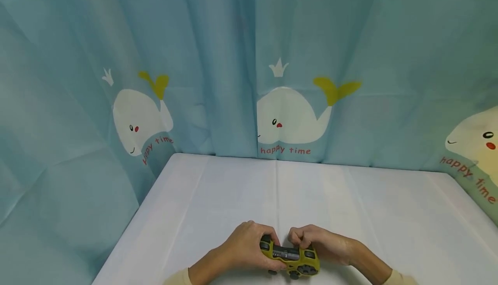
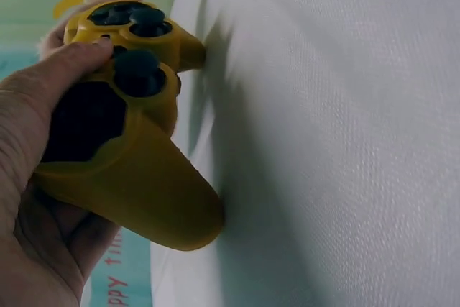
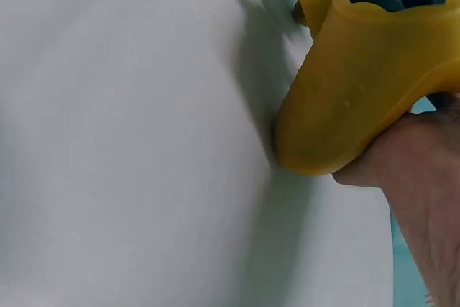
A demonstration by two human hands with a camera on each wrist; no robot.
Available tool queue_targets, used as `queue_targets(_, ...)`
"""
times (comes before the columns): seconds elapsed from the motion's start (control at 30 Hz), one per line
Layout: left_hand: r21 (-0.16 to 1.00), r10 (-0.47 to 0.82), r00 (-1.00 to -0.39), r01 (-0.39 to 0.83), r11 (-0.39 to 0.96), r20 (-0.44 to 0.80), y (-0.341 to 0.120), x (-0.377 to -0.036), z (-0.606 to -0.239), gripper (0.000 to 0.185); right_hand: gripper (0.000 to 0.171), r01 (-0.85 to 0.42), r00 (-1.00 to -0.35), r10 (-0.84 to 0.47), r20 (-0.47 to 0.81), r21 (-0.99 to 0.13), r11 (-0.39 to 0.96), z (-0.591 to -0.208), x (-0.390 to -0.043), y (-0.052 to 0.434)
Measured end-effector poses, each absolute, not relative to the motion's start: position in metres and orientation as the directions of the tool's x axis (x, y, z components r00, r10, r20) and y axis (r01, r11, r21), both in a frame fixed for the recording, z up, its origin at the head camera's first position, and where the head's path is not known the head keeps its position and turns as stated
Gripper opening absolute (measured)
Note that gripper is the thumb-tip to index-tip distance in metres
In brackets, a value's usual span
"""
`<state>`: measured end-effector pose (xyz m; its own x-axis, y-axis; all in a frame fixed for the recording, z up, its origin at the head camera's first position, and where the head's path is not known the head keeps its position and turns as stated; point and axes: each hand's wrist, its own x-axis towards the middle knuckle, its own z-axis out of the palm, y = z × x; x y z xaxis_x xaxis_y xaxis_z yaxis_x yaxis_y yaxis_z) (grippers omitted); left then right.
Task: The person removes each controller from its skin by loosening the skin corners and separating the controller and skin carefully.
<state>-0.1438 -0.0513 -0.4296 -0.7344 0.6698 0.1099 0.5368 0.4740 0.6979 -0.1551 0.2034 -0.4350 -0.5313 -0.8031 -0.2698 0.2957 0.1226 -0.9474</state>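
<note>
A yellow game controller (image 1: 288,254) with black buttons and sticks is held low over the near part of the table, its shoulder-button edge facing away from me. My left hand (image 1: 249,246) grips its left half; in the left wrist view the thumb (image 2: 79,62) presses on the face near the middle. At the right shoulder buttons, my right hand (image 1: 327,242) has its fingers curled and pinches the far edge. In the right wrist view the yellow handle (image 3: 352,91) hides most of the right fingers.
A white cloth (image 1: 233,194) with fold lines covers the table. Behind it and along both sides hangs a light blue curtain (image 1: 218,60) printed with white whales (image 1: 292,116). Cream sleeves (image 1: 179,277) show at the bottom edge.
</note>
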Motion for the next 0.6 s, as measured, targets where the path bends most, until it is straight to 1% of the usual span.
queue_targets(0.2,0.680,0.665,-0.736,0.552,0.483,0.125,-0.050,-0.143,-0.429,0.029,0.018,0.358,-0.520,-0.824,-0.224,-0.933,0.027,-0.437,-0.151,0.210)
queue_targets(0.37,0.683,0.658,-0.743,0.543,0.489,0.120,-0.050,-0.143,-0.430,0.030,0.020,0.374,-0.497,-0.849,-0.181,-0.927,-0.021,-0.437,-0.150,0.213)
queue_targets(0.47,0.668,0.662,-0.739,0.555,0.496,0.122,-0.050,-0.143,-0.430,0.030,0.022,0.371,-0.512,-0.845,-0.155,-0.927,-0.055,-0.440,-0.150,0.214)
queue_targets(0.6,0.653,0.668,-0.736,0.560,0.510,0.109,-0.051,-0.143,-0.430,0.031,0.024,0.366,-0.570,-0.809,-0.146,-0.926,-0.091,-0.446,-0.146,0.212)
